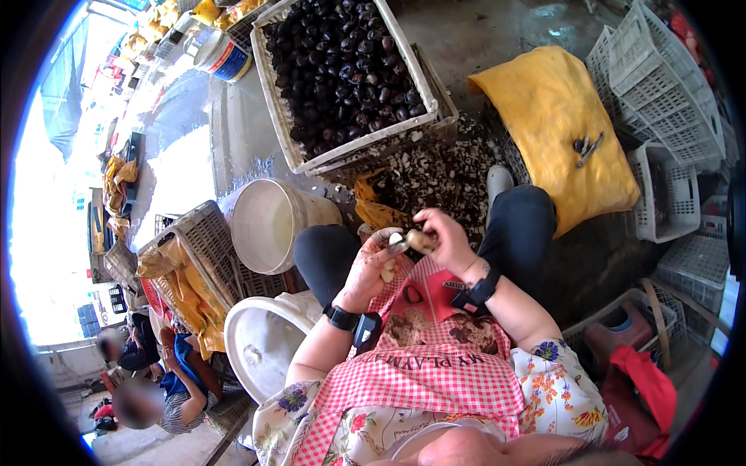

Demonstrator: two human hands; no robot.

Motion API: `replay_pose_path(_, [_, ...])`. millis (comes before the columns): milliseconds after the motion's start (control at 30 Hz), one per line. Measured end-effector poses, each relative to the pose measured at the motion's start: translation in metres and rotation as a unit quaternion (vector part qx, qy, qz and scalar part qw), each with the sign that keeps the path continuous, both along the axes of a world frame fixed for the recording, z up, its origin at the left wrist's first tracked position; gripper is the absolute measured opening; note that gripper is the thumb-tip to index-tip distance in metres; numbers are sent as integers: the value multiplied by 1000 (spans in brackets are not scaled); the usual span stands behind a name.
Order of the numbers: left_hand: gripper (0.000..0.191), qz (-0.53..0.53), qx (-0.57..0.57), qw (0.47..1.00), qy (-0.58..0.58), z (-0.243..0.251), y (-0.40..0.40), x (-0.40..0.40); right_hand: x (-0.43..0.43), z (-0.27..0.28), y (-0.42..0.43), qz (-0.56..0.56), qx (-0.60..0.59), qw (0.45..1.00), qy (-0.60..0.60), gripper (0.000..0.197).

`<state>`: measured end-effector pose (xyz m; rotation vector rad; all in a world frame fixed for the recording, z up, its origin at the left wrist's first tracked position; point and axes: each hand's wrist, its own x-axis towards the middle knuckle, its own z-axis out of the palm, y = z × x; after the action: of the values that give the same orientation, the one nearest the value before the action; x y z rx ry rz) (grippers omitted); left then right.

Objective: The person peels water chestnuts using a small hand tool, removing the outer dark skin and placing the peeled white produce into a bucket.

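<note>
My left hand (373,262) is closed around pale peeled pieces (389,269) and a small metal blade (398,247), whose exact shape is partly hidden by the fingers. Just right of it, my right hand (449,242) grips a roundish, partly peeled brown-and-cream corm (421,241), which looks like a water chestnut. The corm touches or nearly touches the blade. Both hands are above my red checked apron (431,373), between my knees. Beyond them, a white plastic crate (434,110) holds many dark, unpeeled corms (349,70). Peelings (449,175) are heaped below the crate.
Left of my knee lies a white bucket (291,227), with another white tub (233,343) nearer me. A yellow sack (559,128) bearing small tools (590,150) is at right, beside stacked plastic crates (664,87). Other people (186,402) sit at lower left.
</note>
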<state>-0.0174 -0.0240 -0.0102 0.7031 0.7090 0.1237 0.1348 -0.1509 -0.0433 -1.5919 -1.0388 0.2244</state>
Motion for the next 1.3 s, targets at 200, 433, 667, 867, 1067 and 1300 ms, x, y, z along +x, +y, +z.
replay_pose_path(200, [35, -14, -29, 999, 19, 25, -4, 4, 18, -35, -4, -83, -139, 984, 78, 31])
replay_pose_path(433, [32, -31, 35, 999, 18, 13, -4, -3, 15, -34, 0, -71, -112, 987, 89, 28])
replay_pose_path(667, [33, -2, -95, 995, -17, 0, 1, -6, 1, 4, -1, -15, -86, 995, 42, 32])
replay_pose_path(867, [33, 5, 2, 1000, 21, 16, -4, 4, -3, -10, -3, 23, -16, 997, 69, 31])
replay_pose_path(1067, [29, -46, 85, 995, 33, 15, 2, 1, 14, -33, -7, -17, -133, 981, 138, 32])
replay_pose_path(1300, [27, -4, 1, 1000, 23, 26, -6, 4, 18, -15, 1, -56, -147, 984, 79, 36])
